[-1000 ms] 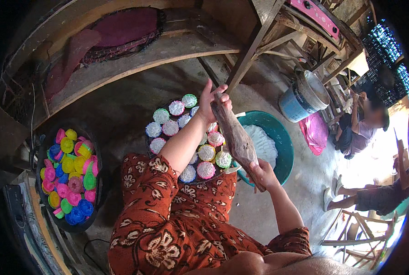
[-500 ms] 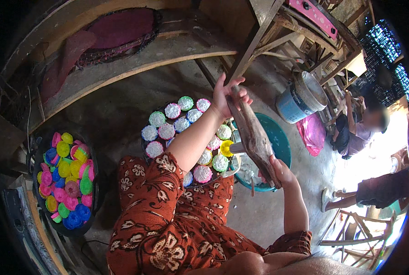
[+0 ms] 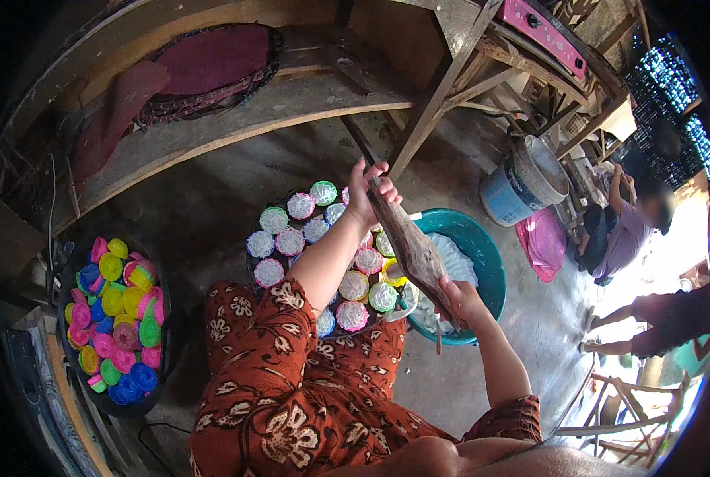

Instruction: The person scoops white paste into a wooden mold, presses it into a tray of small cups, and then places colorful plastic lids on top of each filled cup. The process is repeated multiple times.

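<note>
Both my hands grip a long, worn wooden press [image 3: 409, 242] that slants over the tray and basin. My left hand [image 3: 371, 191] is wrapped round its far end, and my right hand [image 3: 460, 300] closes on its near end. Part of a yellow cup mould [image 3: 392, 272] shows beneath the press, on the tray's right side. Cup moulds with white strands heaped in them, such as a pink-rimmed one [image 3: 352, 316] and a green-rimmed one [image 3: 274, 220], crowd the round tray. My left forearm hides some of them. White dough [image 3: 450, 258] lies in a teal basin [image 3: 494, 274] under the press's right side.
At left stands a dark tub [image 3: 161, 374] of bright moulds [image 3: 112, 300]. A blue bucket [image 3: 507, 189] and pink plastic bag [image 3: 542, 242] sit beyond the basin. A wooden bench [image 3: 235, 123] runs along the back. Another person [image 3: 621, 238] crouches at far right; someone's legs [image 3: 621, 330] stand nearer.
My hands and the press have shifted left over the tray, uncovering more of the basin's dough. The yellow mould is now partly hidden by the press. Both hands keep their grip.
</note>
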The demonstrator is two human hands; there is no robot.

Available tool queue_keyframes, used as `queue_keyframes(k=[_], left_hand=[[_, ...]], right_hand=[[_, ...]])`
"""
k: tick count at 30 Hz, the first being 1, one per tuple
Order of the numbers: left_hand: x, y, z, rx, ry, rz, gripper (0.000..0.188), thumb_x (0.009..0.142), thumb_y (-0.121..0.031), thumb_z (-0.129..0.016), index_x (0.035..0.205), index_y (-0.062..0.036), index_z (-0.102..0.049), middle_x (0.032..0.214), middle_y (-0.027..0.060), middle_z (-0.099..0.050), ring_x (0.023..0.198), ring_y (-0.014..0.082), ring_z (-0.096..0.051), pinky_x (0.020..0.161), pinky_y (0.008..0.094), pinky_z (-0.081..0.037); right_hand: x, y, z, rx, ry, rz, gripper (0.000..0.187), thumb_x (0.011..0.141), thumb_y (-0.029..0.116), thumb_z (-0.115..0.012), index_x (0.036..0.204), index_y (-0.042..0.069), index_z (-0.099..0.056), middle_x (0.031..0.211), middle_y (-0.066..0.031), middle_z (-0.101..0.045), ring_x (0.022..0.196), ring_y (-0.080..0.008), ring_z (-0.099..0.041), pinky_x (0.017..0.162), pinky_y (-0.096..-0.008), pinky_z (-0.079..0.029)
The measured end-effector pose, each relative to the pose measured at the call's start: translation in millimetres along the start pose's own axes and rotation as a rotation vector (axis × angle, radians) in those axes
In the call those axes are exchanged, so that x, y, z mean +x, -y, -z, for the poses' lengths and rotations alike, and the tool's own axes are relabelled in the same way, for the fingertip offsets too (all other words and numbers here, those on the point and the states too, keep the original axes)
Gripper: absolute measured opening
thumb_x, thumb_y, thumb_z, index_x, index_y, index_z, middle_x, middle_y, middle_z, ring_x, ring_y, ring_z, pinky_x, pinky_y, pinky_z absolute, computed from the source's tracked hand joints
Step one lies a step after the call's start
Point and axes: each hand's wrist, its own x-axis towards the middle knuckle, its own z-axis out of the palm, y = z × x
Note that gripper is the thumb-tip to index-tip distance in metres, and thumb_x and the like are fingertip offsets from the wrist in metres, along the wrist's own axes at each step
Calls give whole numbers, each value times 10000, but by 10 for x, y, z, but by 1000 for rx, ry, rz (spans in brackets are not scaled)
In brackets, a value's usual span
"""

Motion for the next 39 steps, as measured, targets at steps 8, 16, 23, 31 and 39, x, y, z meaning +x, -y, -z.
queue_keyframes(k=[8,16,23,31,39], left_hand=[[110,40,-57,0,-58,-17,471,886,-583,-379,855,-151,-563,451,-30,-394,421,144,-421,546,332,-386],[-2,102,-36,-18,-82,34,469,886,-599,-347,816,-161,-500,440,-12,-362,388,159,-375,522,350,-365],[87,-42,-54,4,-84,8,504,882,-618,-318,800,-155,-498,426,-5,-337,370,164,-339,487,351,-339],[39,186,-177,-17,-148,52,492,895,-581,-306,709,-153,-463,417,-19,-297,359,145,-303,479,332,-322],[-15,56,-308,79,-229,30,482,888,-574,-304,699,-157,-453,412,-26,-287,355,139,-300,472,329,-319]], right_hand=[[-15,136,48,-203,-127,15,670,888,599,-426,791,-30,-635,595,-74,-592,489,-155,-581,481,-305,-480],[-162,46,-77,-182,-125,22,662,897,590,-420,734,-24,-609,561,-64,-573,485,-148,-583,464,-303,-474],[-89,172,-163,-288,-219,116,639,903,558,-440,695,-25,-597,542,-75,-572,454,-148,-575,456,-305,-475],[-229,42,-49,-246,-203,39,640,904,560,-440,707,-29,-594,544,-73,-575,453,-150,-579,448,-307,-473],[-168,-26,-208,-166,-145,81,618,921,550,-400,792,-21,-599,572,-78,-573,470,-160,-559,443,-318,-458]])
